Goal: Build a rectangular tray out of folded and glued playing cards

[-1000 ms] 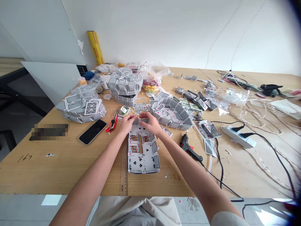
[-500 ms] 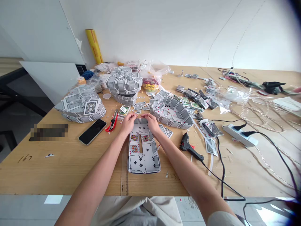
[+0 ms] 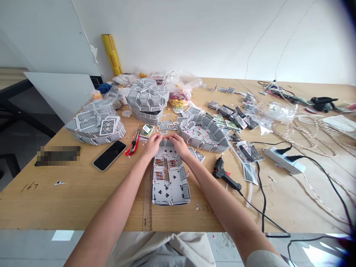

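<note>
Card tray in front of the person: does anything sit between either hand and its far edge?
Nothing visible does. The left hand and right hand already pinch the far edge of the card tray, fingers meeting at its middle.

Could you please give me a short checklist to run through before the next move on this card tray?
1. Left hand on the far wall of the card tray: ok.
2. Right hand on the same wall: ok.
3. Tray flat on the table: ok.
4. Glue gun lying apart from the tray: ok.
5. Red cutter blade retracted: cannot tell.
6. Joint at the far wall bonded: cannot tell.
</note>
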{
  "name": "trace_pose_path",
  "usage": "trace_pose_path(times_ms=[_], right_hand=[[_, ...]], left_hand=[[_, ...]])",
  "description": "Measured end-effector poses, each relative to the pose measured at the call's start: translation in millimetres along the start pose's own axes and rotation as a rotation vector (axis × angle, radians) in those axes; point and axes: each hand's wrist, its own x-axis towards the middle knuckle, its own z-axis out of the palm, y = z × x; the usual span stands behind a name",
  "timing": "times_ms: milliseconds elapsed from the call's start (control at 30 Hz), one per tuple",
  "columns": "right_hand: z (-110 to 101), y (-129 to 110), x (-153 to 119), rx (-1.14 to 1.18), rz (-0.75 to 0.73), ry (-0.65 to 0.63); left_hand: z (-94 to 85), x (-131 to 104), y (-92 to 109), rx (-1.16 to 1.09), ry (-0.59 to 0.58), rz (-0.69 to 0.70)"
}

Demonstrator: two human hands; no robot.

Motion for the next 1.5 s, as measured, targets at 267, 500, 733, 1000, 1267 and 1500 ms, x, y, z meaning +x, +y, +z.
trace_pose_path(times_ms=[267, 500, 733, 1000, 1267, 1500], right_hand=[[2.3, -12.0, -6.0, -0.040, 0.059, -0.043], [1.5, -19.7, -9.7, -0.046, 0.114, -0.039], [-12.6, -30.6, -15.8, 0.016, 0.082, 0.047], [-32.0, -36.3, -58.9, -0.071, -0.028, 0.216], [-28.0, -18.0, -83.0, -0.126, -0.017, 0.289], [-26.0, -15.3, -82.4, -0.088, 0.083, 0.212]], left_hand=[[-1.7, 0.9, 1.0, -0.011, -0.013, 0.001], [-8.1, -1.2, 6.3, -0.033, -0.029, 0.005], [-33.9, -13.1, 21.7, -0.032, -0.029, 0.069], [-67.8, -58.1, 27.1, 0.360, 0.123, 0.313], [-66.8, -72.6, 15.5, 0.476, 0.057, 0.320], [-67.0, -70.1, 19.3, 0.534, -0.019, 0.289]])
